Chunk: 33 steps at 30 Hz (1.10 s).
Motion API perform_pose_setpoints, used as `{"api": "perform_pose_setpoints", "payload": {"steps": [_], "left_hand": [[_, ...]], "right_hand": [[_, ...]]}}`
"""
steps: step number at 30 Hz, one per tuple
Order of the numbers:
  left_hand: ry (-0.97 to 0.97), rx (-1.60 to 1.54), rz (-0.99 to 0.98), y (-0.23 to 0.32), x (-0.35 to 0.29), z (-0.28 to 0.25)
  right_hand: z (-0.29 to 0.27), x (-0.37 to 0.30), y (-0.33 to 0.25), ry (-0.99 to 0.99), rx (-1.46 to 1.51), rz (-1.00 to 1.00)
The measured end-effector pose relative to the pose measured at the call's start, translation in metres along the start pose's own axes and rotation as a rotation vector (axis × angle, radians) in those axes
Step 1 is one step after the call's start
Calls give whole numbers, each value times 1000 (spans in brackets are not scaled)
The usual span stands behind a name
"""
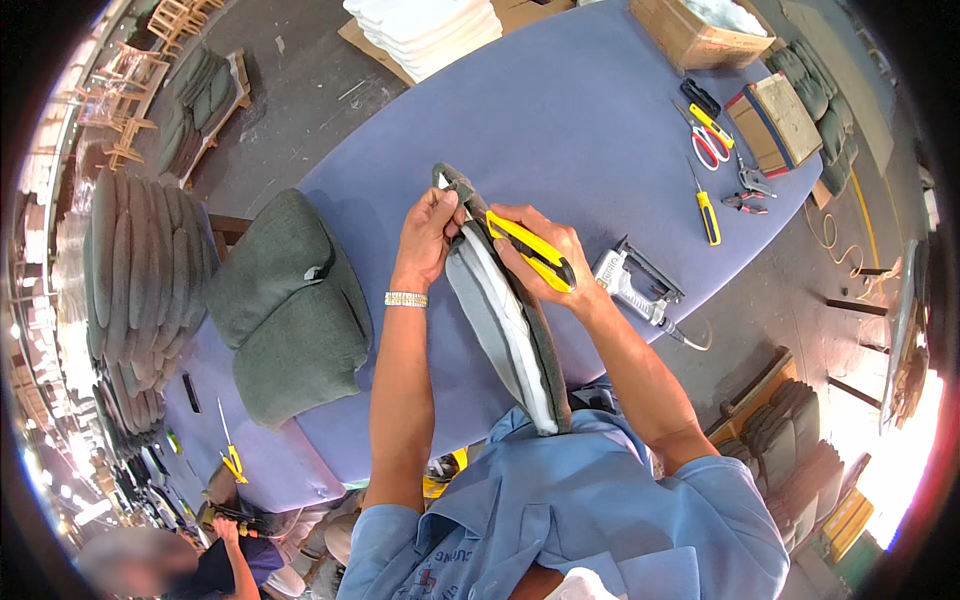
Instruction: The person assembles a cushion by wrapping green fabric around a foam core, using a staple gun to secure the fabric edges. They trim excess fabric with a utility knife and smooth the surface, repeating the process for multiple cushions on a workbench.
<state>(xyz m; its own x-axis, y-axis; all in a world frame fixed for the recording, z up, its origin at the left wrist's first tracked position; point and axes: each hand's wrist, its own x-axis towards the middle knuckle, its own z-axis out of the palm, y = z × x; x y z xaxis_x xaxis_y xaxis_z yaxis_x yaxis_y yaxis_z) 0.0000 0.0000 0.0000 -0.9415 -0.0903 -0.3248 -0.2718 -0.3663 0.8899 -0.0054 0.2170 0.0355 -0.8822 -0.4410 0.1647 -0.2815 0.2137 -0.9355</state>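
A dark grey padded cushion stands on edge in front of my body, its near end against my blue shirt. White padding shows along its open side. Near the far end, my left hand pinches the edge of the cover between thumb and fingers. My right hand is wrapped round a yellow and black utility knife, whose front end points at the cushion edge beside my left fingers. The blade itself is too small to make out. A grey nail or staple gun lies right of my right forearm.
Grey cushions lie left on the blue-covered table. A screwdriver, scissors, pliers and a box sit at the right edge. Stacked cushions stand beyond the left edge. Another person works lower left.
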Motion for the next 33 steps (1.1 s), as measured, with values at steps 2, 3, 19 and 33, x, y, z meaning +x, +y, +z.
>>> {"api": "perform_pose_setpoints", "payload": {"steps": [2,3,19,33], "left_hand": [[18,16,-2,-3,-3,5],[13,16,5,-1,-1,4],[-67,121,-42,8,13,-15],[-267,525,287,82,-21,55]], "right_hand": [[-2,-3,-1,-2,-22,2],[-1,-1,-3,24,-28,-31],[4,-9,7,10,-45,-48],[-6,-58,-22,56,-82,19]]}}
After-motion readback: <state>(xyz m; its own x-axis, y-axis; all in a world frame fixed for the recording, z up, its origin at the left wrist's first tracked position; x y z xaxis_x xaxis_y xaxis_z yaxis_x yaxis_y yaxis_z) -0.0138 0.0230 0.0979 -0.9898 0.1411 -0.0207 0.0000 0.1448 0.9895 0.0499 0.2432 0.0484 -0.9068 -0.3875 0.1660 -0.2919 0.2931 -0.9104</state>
